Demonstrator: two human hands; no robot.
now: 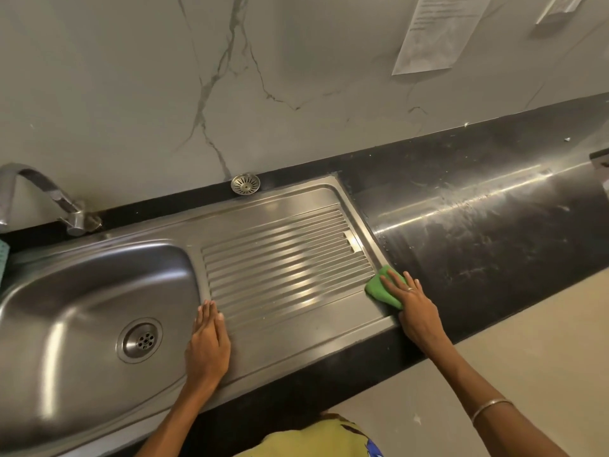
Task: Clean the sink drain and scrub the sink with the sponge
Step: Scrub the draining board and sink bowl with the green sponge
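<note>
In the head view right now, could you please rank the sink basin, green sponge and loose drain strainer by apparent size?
1. Sink basin, clearly largest.
2. Green sponge, partly covered by the right hand.
3. Drain strainer, smallest, though it sits farther away.

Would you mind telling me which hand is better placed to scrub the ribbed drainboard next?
Right: the right hand already presses the green sponge at the drainboard's corner; the left hand rests flat, holding nothing.

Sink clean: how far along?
Looks done: strainer basket is out, sitting on the counter behind the drainboard. In hand: right hand presses the green sponge flat at the drainboard's right edge; left hand rests flat beside the basin. Left: seemingly the basin and drain.
</note>
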